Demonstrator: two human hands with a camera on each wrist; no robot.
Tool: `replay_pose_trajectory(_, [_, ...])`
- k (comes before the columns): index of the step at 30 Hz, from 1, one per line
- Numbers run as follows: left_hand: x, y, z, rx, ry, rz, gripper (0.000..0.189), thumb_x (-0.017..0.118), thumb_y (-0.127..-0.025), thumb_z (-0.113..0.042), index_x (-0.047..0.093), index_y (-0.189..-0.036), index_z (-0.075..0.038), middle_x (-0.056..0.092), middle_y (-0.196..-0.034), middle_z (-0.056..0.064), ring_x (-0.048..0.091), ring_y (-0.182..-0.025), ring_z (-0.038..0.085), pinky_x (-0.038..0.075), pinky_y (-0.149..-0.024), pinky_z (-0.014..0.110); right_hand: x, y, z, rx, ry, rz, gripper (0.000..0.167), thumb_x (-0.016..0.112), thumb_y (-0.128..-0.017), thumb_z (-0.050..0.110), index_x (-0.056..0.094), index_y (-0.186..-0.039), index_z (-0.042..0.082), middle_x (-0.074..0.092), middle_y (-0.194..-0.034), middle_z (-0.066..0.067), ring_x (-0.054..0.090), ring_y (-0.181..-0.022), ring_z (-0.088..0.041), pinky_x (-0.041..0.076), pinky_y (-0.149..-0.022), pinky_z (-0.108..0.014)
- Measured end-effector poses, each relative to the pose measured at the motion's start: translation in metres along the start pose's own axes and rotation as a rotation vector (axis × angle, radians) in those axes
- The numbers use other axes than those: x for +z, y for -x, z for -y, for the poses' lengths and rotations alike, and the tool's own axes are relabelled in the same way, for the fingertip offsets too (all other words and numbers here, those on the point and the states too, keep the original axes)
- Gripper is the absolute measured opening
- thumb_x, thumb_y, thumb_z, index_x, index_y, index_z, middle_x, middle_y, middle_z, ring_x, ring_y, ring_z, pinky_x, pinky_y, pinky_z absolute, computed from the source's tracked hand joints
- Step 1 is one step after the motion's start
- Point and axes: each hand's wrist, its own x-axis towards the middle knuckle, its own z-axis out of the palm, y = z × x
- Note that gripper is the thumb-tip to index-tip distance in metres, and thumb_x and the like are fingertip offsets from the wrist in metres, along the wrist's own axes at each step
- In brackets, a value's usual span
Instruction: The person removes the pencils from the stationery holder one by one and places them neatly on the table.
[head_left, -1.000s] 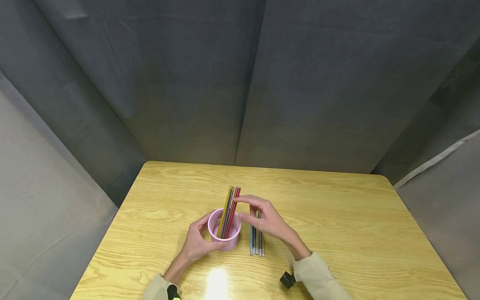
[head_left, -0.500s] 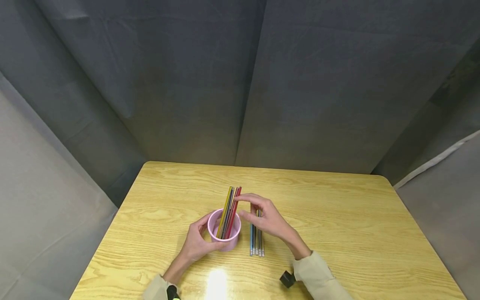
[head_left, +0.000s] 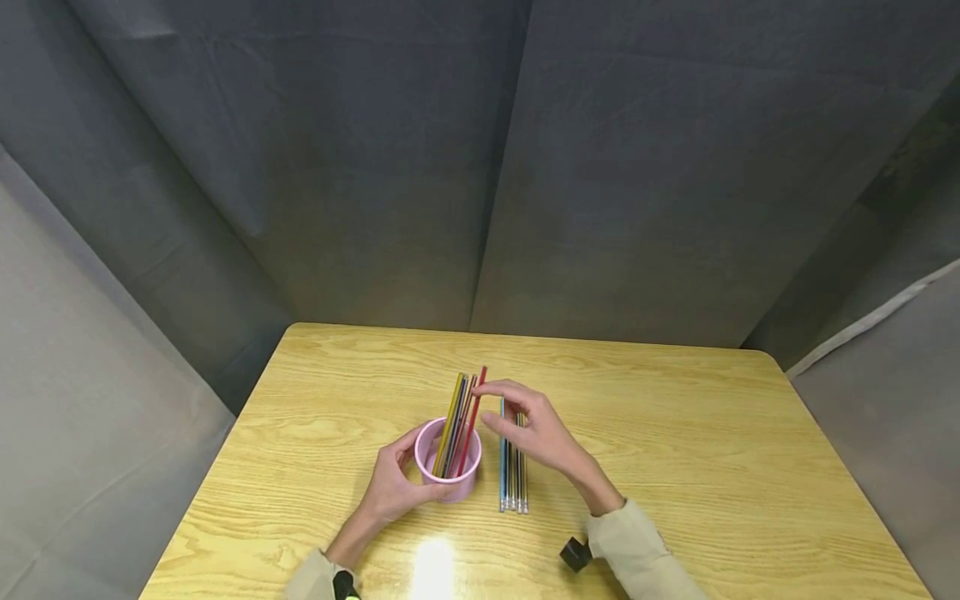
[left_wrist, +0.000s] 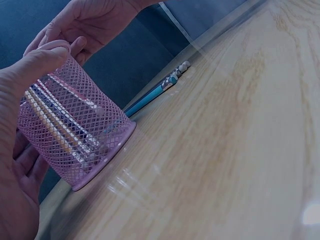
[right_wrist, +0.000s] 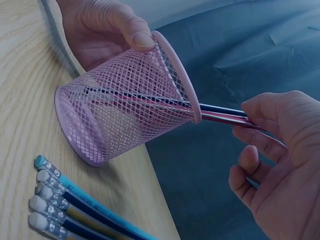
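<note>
My left hand grips a pink mesh pencil cup around its side, thumb at the rim. The cup stands on the table with several pencils, one of them yellow, leaning toward its far side. With thumb and fingertips my right hand pinches a red pencil; its top rises above the others and its lower end is inside the cup. In the right wrist view, a dark pencil lies close beside the red one, by the same fingertips.
Several pencils lie side by side on the wooden table, right of the cup, under my right hand. Their eraser ends point toward me; one is light blue. A small black block sits by the right sleeve. Grey curtains surround the table.
The red pencil has separated from the bunch and risen a little, tilting right. My right hand has moved slightly up with it. My left hand and the cup have stayed put.
</note>
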Motion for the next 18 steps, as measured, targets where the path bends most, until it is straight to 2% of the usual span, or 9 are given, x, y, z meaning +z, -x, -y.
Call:
replay_pose_trajectory(3, [0.0, 0.0, 0.0, -0.001, 0.004, 0.001, 0.087, 0.095, -0.071, -0.005, 0.055, -0.148, -0.004, 0.063, -0.144, 0.015, 0.062, -0.13, 0.03, 0.045, -0.119, 0.039, -0.001, -0.001, 0.001, 0.004, -0.014, -0.01, 0.036, 0.071, -0.098, 0.006, 0.069, -0.134, 0.01, 0.071, -0.125, -0.011, 0.048, -0.064, -0.02, 0.041, -0.052, -0.027])
replay_pose_trajectory(8, [0.001, 0.0, -0.001, -0.005, 0.007, -0.001, 0.087, 0.095, -0.07, -0.005, 0.055, -0.148, -0.003, 0.063, -0.144, 0.015, 0.061, -0.131, 0.03, 0.045, -0.119, 0.038, -0.005, -0.002, -0.001, 0.003, -0.05, -0.02, 0.036, 0.069, -0.099, 0.003, 0.067, -0.135, 0.007, 0.069, -0.123, -0.015, 0.049, -0.064, -0.016, 0.042, -0.05, -0.027])
replay_pose_trajectory(14, [0.001, 0.0, -0.002, 0.004, -0.004, -0.005, 0.087, 0.095, -0.07, -0.006, 0.055, -0.147, -0.002, 0.063, -0.143, 0.017, 0.062, -0.129, 0.03, 0.046, -0.118, 0.041, -0.011, -0.003, 0.001, 0.01, -0.089, -0.049, 0.035, 0.066, -0.1, 0.003, 0.066, -0.135, 0.007, 0.068, -0.12, -0.01, 0.048, -0.064, -0.011, 0.043, -0.052, -0.023])
replay_pose_trajectory(18, [0.001, 0.0, -0.002, -0.002, -0.012, -0.005, 0.087, 0.096, -0.07, -0.008, 0.055, -0.148, -0.003, 0.064, -0.143, 0.016, 0.062, -0.13, 0.029, 0.047, -0.118, 0.04, -0.013, -0.005, 0.001, -0.001, -0.106, -0.086, 0.035, 0.066, -0.1, -0.001, 0.066, -0.134, 0.004, 0.067, -0.122, -0.013, 0.049, -0.066, -0.011, 0.043, -0.053, -0.02])
